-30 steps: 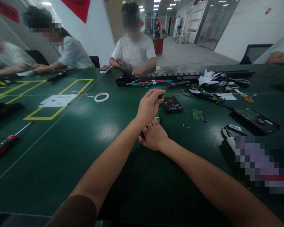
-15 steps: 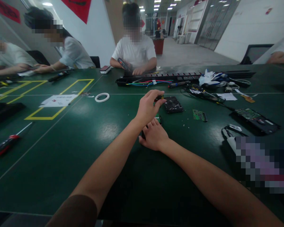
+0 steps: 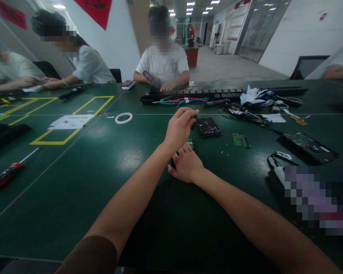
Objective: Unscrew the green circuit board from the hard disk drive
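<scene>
My left hand (image 3: 180, 125) is closed, its thumb and fingers pinching the dark handle of a screwdriver (image 3: 193, 121); the shaft is hidden. It is poised just above my right hand (image 3: 187, 163), whose fingers wrap over a hard drive (image 3: 191, 143) on the table and hold it down. Only part of that drive's green circuit board shows; the rest lies under my hands. Just beyond them is a second, black hard drive (image 3: 208, 127). A loose green circuit board (image 3: 241, 140) rests to the right, with tiny pale bits (image 3: 223, 152) scattered nearby.
A white tape roll (image 3: 124, 118) and a paper sheet (image 3: 71, 121) lie left, a red-black screwdriver (image 3: 5, 177) nearer. Long black rails (image 3: 217, 93), gloves (image 3: 254, 95) and cables stand across the back. Another drive (image 3: 310, 146) is at right. Several people sit around the green table (image 3: 125, 205).
My left hand's fingers have turned slightly around the handle, and the thumb has drawn in to the left. My right hand stays on the hard drive.
</scene>
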`<state>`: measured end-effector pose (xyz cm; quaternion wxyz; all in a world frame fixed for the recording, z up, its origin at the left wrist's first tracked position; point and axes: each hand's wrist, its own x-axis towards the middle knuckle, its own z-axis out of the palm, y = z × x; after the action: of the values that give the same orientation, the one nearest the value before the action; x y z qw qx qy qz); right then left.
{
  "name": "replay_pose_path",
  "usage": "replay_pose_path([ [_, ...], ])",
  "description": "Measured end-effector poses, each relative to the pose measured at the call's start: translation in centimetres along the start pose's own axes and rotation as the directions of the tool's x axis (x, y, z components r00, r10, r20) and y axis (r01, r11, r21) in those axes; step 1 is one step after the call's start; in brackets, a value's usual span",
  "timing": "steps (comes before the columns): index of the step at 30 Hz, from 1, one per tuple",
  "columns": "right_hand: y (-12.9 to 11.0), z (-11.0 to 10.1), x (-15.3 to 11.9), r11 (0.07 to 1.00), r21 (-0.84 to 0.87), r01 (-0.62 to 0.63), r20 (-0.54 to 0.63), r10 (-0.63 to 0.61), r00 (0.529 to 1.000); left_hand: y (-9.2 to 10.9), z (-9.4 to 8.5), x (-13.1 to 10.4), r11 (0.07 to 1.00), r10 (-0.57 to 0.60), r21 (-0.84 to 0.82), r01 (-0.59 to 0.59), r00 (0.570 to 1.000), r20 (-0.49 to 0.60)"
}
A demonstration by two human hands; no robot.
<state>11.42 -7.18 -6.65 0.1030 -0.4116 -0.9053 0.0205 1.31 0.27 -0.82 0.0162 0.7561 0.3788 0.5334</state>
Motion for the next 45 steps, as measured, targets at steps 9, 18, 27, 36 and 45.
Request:
replay_pose_path([
  [9, -0.05, -0.29, 0.04, 1.000, -0.017, 0.008, 0.027, -0.008, 1.000, -0.39, 0.50, -0.45, 0.998, 0.037, -0.048, -0.038, 0.999, -0.006],
  [18, 0.04, -0.03, 0.00, 1.000, -0.019, 0.011, 0.007, -0.011, 1.000, -0.62, 0.61, -0.67, 1.000, -0.001, 0.025, 0.002, 1.000, -0.023],
  [27, 0.07, -0.04, -0.02, 0.999, -0.043, 0.023, 0.001, -0.023, 1.000, -0.07, 0.25, -0.26, 0.998, 0.068, -0.021, -0.066, 0.994, 0.082],
  [36, 0.00, -0.27, 0.01, 1.000, -0.025, 0.012, 0.031, -0.011, 0.999, -0.44, 0.79, -0.67, 0.995, -0.030, -0.092, 0.036, 0.997, 0.067],
  [45, -0.11, -0.34, -0.02, 1.000, -0.026, 0.008, 0.027, -0.008, 1.000, -0.53, 0.82, -0.53, 0.983, -0.064, -0.167, 0.073, 0.996, 0.057],
])
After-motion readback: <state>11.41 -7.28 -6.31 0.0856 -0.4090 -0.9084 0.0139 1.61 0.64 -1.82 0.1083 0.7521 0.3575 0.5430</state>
